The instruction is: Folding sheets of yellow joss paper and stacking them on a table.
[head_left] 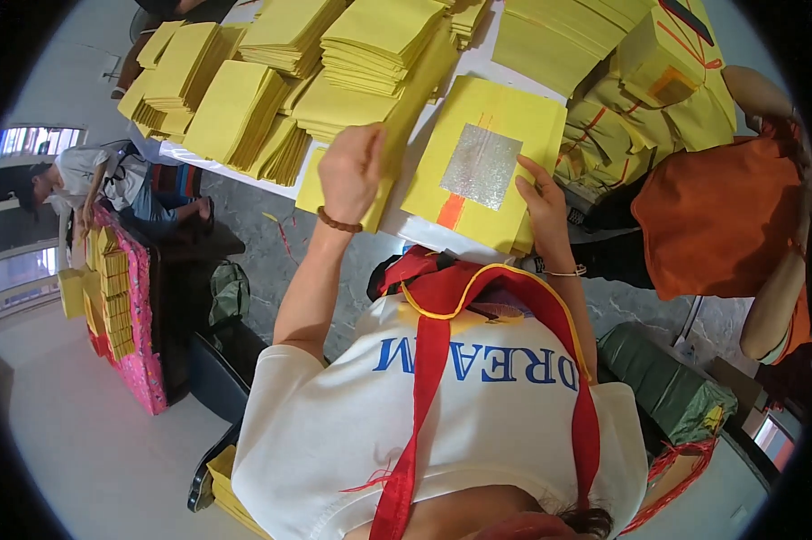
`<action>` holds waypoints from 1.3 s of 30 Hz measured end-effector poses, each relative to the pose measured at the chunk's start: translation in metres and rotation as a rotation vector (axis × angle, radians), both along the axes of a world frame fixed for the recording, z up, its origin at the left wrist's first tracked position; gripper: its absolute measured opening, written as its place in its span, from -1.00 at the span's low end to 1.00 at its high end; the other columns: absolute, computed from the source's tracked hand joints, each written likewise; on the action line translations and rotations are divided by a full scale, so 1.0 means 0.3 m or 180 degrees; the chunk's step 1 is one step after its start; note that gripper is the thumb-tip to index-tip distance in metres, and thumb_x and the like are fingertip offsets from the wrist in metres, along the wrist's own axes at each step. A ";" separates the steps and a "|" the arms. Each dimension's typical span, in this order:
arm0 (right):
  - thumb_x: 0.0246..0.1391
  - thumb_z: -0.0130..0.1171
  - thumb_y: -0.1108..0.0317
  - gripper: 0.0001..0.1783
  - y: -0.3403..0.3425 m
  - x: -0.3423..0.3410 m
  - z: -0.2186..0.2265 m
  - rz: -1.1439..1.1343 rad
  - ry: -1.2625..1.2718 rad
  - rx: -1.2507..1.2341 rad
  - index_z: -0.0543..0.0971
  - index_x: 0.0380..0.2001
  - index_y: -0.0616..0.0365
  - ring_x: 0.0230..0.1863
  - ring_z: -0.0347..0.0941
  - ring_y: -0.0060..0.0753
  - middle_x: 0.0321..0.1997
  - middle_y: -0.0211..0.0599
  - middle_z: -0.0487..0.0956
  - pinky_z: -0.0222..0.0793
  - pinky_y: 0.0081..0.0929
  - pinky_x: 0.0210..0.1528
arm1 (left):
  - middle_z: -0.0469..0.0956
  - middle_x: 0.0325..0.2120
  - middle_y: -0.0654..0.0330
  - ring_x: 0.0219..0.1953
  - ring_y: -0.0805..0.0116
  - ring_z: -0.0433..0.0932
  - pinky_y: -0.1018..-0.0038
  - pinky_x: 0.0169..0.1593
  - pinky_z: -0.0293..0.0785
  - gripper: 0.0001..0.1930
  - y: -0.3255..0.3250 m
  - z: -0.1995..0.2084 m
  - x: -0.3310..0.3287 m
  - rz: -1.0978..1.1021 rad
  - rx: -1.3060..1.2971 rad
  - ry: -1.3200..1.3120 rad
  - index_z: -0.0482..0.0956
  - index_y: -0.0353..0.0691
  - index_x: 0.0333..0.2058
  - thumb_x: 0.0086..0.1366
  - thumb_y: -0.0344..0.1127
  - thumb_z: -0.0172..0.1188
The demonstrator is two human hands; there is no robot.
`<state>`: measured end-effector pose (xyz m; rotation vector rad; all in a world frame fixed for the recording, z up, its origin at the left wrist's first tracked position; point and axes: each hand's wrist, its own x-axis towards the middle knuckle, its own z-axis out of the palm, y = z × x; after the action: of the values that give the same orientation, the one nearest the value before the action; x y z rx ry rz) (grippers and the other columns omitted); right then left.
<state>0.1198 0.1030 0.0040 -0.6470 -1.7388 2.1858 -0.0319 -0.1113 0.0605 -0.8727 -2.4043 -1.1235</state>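
Observation:
Right in front of me lies a stack of yellow paper sheets [442, 144]. A silver foil square [481, 166] sits on its top sheet, over an orange printed strip [451, 211]. My right hand [545, 209] rests at the stack's right edge, fingers stretched out and fingertips by the foil's right side. Raised over the yellow paper to the left, my left hand [348, 178] is closed with curled fingers. Whatever it may pinch is hidden from view.
Piles of yellow paper [230, 112] cover the table's left and far parts. Tied yellow bundles [622, 135] are at the right, beside a person in an orange top [721, 220]. Another person [122, 180] is at a pink-covered table [145, 351]. A black chair [226, 378] stands left of me.

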 end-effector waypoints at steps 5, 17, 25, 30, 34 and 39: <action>0.17 -0.02 0.31 -0.69 -0.003 -0.024 -0.042 -0.0115 -0.0041 0.0079 0.49 -0.11 0.28 -0.19 0.32 -0.66 -0.22 -0.39 0.48 0.23 -0.66 -0.14 | 0.46 -0.50 0.16 -0.45 0.18 0.46 0.32 -0.39 0.35 -0.85 0.156 -0.012 0.123 -0.0808 -0.0541 0.0732 0.52 -0.18 -0.37 0.00 -0.43 0.16; 0.08 0.08 0.37 -0.82 -0.020 -0.043 -0.004 -0.0356 -0.0196 -0.0236 0.51 -0.48 0.28 -0.48 0.29 -0.73 -0.52 -0.52 0.45 0.22 -0.68 -0.42 | 0.50 -0.45 0.18 -0.41 0.22 0.47 0.36 -0.37 0.36 -0.86 0.221 -0.101 0.191 -0.1367 -0.0765 0.0262 0.55 -0.20 -0.36 0.07 -0.35 0.20; 0.07 0.12 0.30 -0.76 -0.021 -0.054 -0.060 -0.0631 -0.0140 -0.0151 0.53 -0.52 0.29 -0.51 0.30 -0.73 -0.55 -0.50 0.49 0.23 -0.67 -0.44 | 0.46 -0.24 0.11 -0.21 0.16 0.41 0.34 -0.20 0.33 -0.62 0.214 -0.125 0.166 -0.1500 -0.0395 0.0058 0.49 -0.20 -0.18 0.04 -0.16 0.24; 0.03 0.18 0.30 -0.77 -0.043 -0.063 -0.021 -0.0779 -0.0063 -0.0240 0.55 -0.48 0.31 -0.48 0.32 -0.71 -0.51 -0.47 0.52 0.25 -0.66 -0.41 | 0.34 -0.05 0.07 -0.05 0.11 0.30 0.27 -0.04 0.20 -0.33 0.241 -0.106 0.164 -0.1387 -0.0773 -0.0023 0.32 -0.17 0.05 -0.03 -0.05 0.29; -0.01 0.24 0.29 -0.76 -0.058 -0.074 -0.001 -0.0889 -0.0022 -0.0254 0.55 -0.51 0.29 -0.50 0.30 -0.73 -0.53 -0.48 0.50 0.23 -0.67 -0.44 | 0.31 -0.01 0.07 -0.02 0.12 0.27 0.25 -0.02 0.16 -0.24 0.260 -0.127 0.161 -0.1391 -0.0848 -0.0047 0.24 -0.18 0.11 -0.05 -0.01 0.29; 0.00 0.22 0.33 -0.81 -0.035 -0.063 -0.042 -0.0759 -0.0172 -0.0112 0.55 -0.51 0.26 -0.52 0.32 -0.73 -0.53 -0.49 0.51 0.24 -0.70 -0.45 | 0.32 0.00 0.09 -0.03 0.13 0.28 0.26 -0.01 0.15 -0.28 0.268 -0.118 0.145 -0.1516 -0.0691 -0.0384 0.25 -0.17 0.11 0.01 0.00 0.25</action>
<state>0.1008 0.0925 -0.0085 -0.8809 -1.5607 2.0562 0.0116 -0.0310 0.0251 -1.5525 -2.5217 -1.1067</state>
